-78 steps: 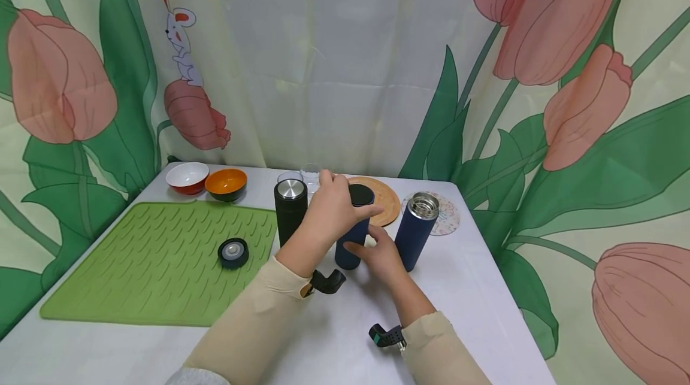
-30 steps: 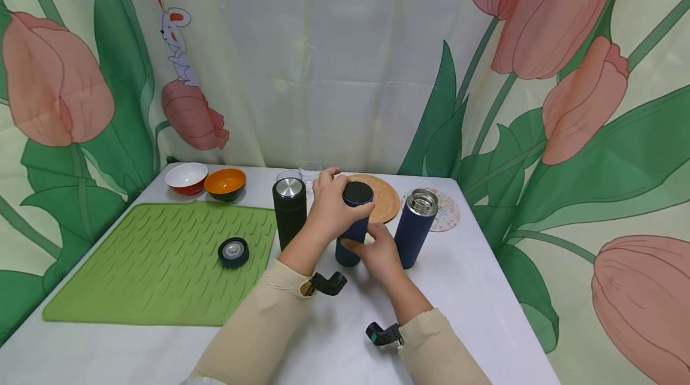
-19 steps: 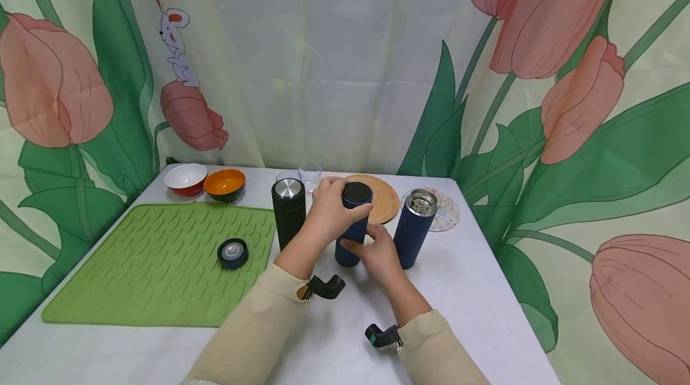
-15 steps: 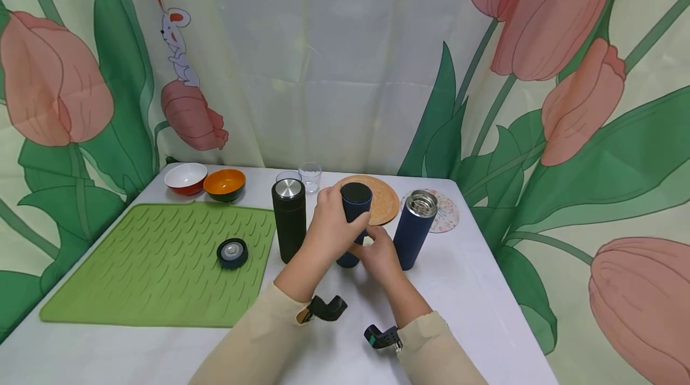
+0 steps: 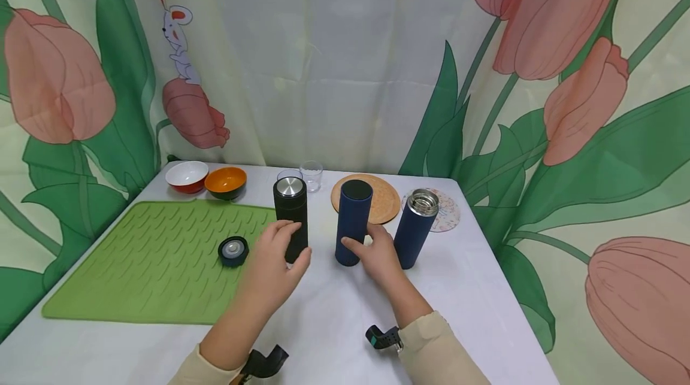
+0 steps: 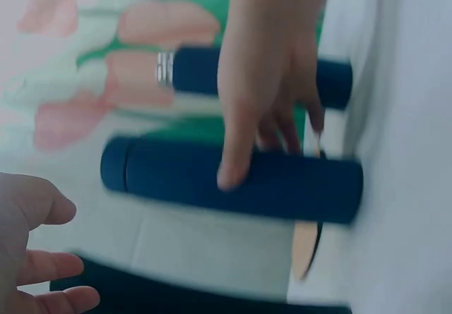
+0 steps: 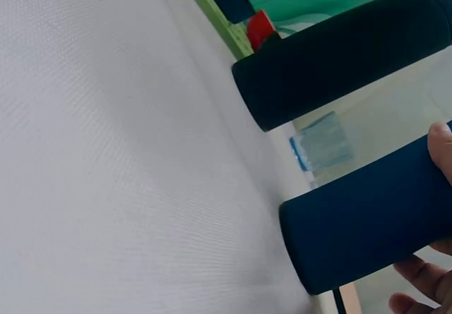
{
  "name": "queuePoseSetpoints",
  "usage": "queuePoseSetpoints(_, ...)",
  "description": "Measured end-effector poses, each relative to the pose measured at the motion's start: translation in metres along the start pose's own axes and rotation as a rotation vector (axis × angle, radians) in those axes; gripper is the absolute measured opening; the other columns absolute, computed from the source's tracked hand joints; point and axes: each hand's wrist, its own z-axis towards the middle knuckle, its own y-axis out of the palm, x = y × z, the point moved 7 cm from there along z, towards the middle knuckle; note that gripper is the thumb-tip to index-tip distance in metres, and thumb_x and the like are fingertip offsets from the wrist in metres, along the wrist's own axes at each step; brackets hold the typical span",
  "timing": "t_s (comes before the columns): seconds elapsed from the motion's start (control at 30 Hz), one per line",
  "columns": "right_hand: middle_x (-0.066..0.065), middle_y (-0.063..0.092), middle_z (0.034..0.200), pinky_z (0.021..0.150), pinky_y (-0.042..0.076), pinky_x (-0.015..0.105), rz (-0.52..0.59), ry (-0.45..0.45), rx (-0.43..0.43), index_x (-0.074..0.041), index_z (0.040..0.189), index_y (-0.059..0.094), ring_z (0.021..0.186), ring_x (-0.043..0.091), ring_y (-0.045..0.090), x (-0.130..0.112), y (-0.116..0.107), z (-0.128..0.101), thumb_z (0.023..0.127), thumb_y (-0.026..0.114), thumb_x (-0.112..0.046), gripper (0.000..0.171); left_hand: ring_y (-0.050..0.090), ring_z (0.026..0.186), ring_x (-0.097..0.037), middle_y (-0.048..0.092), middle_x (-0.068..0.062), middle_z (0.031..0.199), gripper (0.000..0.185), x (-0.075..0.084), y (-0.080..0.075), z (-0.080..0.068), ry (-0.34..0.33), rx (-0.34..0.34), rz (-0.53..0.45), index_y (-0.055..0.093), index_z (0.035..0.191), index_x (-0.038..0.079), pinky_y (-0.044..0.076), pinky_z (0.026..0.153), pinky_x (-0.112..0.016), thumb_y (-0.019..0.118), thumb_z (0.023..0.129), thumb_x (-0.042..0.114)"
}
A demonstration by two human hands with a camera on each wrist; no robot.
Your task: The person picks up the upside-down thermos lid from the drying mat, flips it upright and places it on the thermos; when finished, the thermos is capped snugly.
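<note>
Capped blue flask (image 5: 353,222) upright on white table (image 5: 334,325), between black flask (image 5: 291,217) and open blue flask (image 5: 416,228) | right hand (image 5: 377,256) grips its lower body, fingers curled round it | left hand (image 5: 272,268) relaxed, fingertips at black flask's base, holding nothing | loose lid (image 5: 233,251) on green mat (image 5: 151,265)
</note>
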Motion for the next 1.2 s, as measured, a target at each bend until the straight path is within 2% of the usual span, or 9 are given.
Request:
queuePoseSetpoints(0.13, 0.008, 0.063, 0.142, 0.116, 0.042, 0.061, -0.005, -0.017, -0.011, -0.023, 0.146, 0.063, 0.141, 0.034, 0.051, -0.001, 0.001, -0.001, 0.094, 0.077, -0.053, 0.061, 0.064, 0.130, -0.039, 0.064, -0.017, 0.142, 0.045, -0.024, -0.009, 0.001, -0.074, -0.019, 0.012, 0.069, 0.136, 0.007, 0.054, 0.104, -0.059, 0.074, 0.098, 0.029)
queuePoseSetpoints(0.3, 0.010, 0.060, 0.146, 0.118, 0.039, 0.062, -0.002, -0.039, -0.005, -0.021, 0.149, 0.060, 0.143, 0.037, 0.049, -0.001, 0.001, -0.001, 0.096, 0.075, -0.051, 0.063, 0.062, 0.130, -0.042, 0.062, -0.020, 0.143, 0.043, -0.041, -0.016, 0.008, -0.119, -0.053, 0.023, 0.069, 0.137, 0.006, 0.053, 0.104, -0.062, 0.069, 0.101, 0.031)
queuePoseSetpoints(0.4, 0.010, 0.059, 0.149, 0.119, 0.038, 0.063, -0.011, -0.025, -0.009, -0.020, 0.150, 0.059, 0.145, 0.037, 0.047, 0.003, 0.002, -0.001, 0.096, 0.074, -0.053, 0.065, 0.059, 0.131, -0.047, 0.059, -0.024, 0.145, 0.048, -0.058, -0.019, 0.016, -0.158, -0.095, 0.082, 0.066, 0.140, 0.003, 0.050, 0.106, -0.064, 0.067, 0.101, 0.032)
queuePoseSetpoints(0.47, 0.010, 0.058, 0.149, 0.119, 0.038, 0.064, -0.015, -0.009, -0.011, -0.020, 0.151, 0.058, 0.145, 0.036, 0.047, 0.004, 0.003, -0.002, 0.096, 0.074, -0.053, 0.066, 0.055, 0.133, -0.051, 0.055, -0.028, 0.148, 0.056, -0.077, -0.019, 0.022, -0.192, -0.142, 0.151, 0.062, 0.143, -0.001, 0.049, 0.105, -0.068, 0.068, 0.100, 0.035)
queuePoseSetpoints(0.6, 0.011, 0.057, 0.151, 0.120, 0.037, 0.064, -0.038, 0.026, -0.034, -0.018, 0.154, 0.055, 0.147, 0.037, 0.045, 0.007, 0.004, -0.005, 0.097, 0.071, -0.057, 0.071, 0.047, 0.132, -0.061, 0.045, -0.037, 0.150, 0.077, -0.118, -0.017, 0.031, -0.253, -0.305, 0.339, 0.056, 0.144, -0.008, 0.047, 0.099, -0.077, 0.073, 0.095, 0.050)
queuePoseSetpoints(0.7, 0.016, 0.055, 0.154, 0.119, 0.038, 0.066, -0.092, 0.060, -0.087, -0.012, 0.159, 0.049, 0.149, 0.041, 0.044, 0.009, 0.002, -0.012, 0.100, 0.065, -0.061, 0.078, 0.046, 0.126, -0.064, 0.046, -0.041, 0.145, 0.088, -0.144, -0.017, 0.030, -0.259, -0.414, 0.455, 0.061, 0.136, -0.010, 0.047, 0.093, -0.080, 0.078, 0.087, 0.062)
queuePoseSetpoints(0.8, 0.019, 0.053, 0.156, 0.117, 0.040, 0.066, -0.148, 0.101, -0.150, -0.009, 0.162, 0.042, 0.150, 0.043, 0.043, 0.010, 0.000, -0.022, 0.102, 0.060, -0.061, 0.082, 0.048, 0.120, -0.062, 0.049, -0.041, 0.138, 0.093, -0.166, -0.017, 0.025, -0.258, -0.478, 0.519, 0.068, 0.125, -0.010, 0.049, 0.089, -0.079, 0.083, 0.077, 0.068)
queuePoseSetpoints(1.0, 0.019, 0.052, 0.157, 0.113, 0.044, 0.068, -0.218, 0.105, -0.223, -0.011, 0.162, 0.043, 0.150, 0.042, 0.044, -0.003, -0.015, -0.042, 0.103, 0.064, -0.051, 0.074, 0.047, 0.118, -0.061, 0.047, -0.042, 0.139, 0.097, -0.192, -0.013, 0.020, -0.291, -0.535, 0.492, 0.068, 0.125, -0.011, 0.048, 0.091, -0.077, 0.085, 0.075, 0.070)
queuePoseSetpoints(1.2, 0.016, 0.055, 0.155, 0.111, 0.047, 0.067, -0.277, 0.099, -0.196, -0.015, 0.161, 0.045, 0.148, 0.040, 0.047, -0.012, -0.036, -0.060, 0.101, 0.066, -0.052, 0.073, 0.046, 0.122, -0.064, 0.047, -0.043, 0.141, 0.093, -0.200, -0.005, 0.019, -0.298, -0.528, 0.433, 0.066, 0.130, -0.011, 0.048, 0.092, -0.077, 0.083, 0.080, 0.065)
